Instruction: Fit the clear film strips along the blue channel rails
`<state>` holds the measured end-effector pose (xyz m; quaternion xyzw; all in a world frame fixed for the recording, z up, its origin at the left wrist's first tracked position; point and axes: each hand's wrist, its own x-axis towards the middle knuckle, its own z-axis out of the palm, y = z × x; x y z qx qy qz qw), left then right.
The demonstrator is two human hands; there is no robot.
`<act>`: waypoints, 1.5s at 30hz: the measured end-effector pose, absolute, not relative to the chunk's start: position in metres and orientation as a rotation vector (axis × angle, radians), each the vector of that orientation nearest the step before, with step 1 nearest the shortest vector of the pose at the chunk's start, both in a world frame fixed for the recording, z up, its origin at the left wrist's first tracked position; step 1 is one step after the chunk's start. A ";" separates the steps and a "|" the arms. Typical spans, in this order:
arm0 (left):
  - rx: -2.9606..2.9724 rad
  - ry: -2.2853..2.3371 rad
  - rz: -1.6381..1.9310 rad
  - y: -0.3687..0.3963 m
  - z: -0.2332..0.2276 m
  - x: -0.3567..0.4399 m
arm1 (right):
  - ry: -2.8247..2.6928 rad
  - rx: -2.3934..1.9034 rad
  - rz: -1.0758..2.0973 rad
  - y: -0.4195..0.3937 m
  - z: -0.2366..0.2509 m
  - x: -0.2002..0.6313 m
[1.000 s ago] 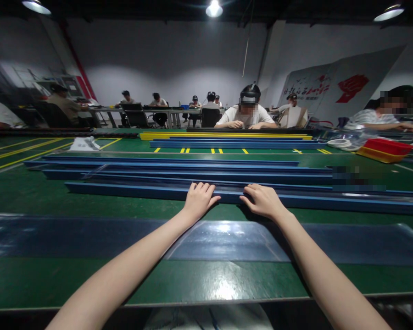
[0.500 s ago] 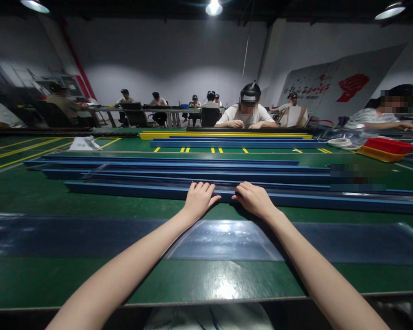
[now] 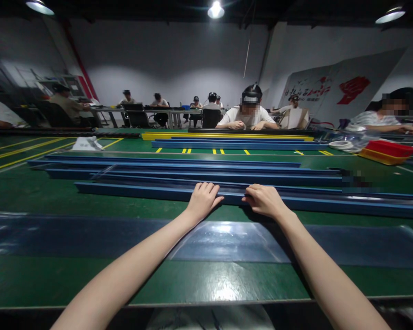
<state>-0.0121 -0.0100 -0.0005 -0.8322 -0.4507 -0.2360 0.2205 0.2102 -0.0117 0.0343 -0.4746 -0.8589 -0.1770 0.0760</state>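
A long blue channel strip (image 3: 141, 192) with raised edges lies nearest of the blue strips, running sideways across the green table. My left hand (image 3: 204, 200) is closed over its front edge, fingers hooked over the top and thumb stretched along the near side. A short way to the right, my right hand (image 3: 264, 200) grips the same edge with curled fingers. What lies under the fingertips is hidden. Below my forearms a clear plastic sheet (image 3: 99, 236) is spread flat along the table.
Behind the held strip lie more blue strips (image 3: 175, 161). Farther back are a yellow strip (image 3: 227, 136), a white object (image 3: 86, 143), red and yellow trays (image 3: 388, 151) and white rings (image 3: 342, 145). A co-worker (image 3: 249, 112) sits across the green table (image 3: 89, 284).
The held blue strip has slid slightly right. Both hands have moved right, the right one farther, so the space between them is a little wider.
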 end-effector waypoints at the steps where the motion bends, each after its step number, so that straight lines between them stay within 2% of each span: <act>1: -2.291 -1.245 -0.654 -0.010 0.000 -0.012 | -2.574 -1.438 -0.535 -0.012 0.035 0.213; 10: -2.257 -1.289 -0.621 -0.011 0.000 -0.011 | -2.486 -1.575 -0.521 -0.013 0.035 0.224; 32: -2.220 -1.284 -0.624 -0.010 -0.002 -0.012 | -2.470 -1.370 -0.445 -0.011 0.019 0.206; 45: -2.221 -1.255 -0.624 -0.007 -0.004 -0.012 | -2.496 -1.382 -0.206 -0.009 0.019 0.205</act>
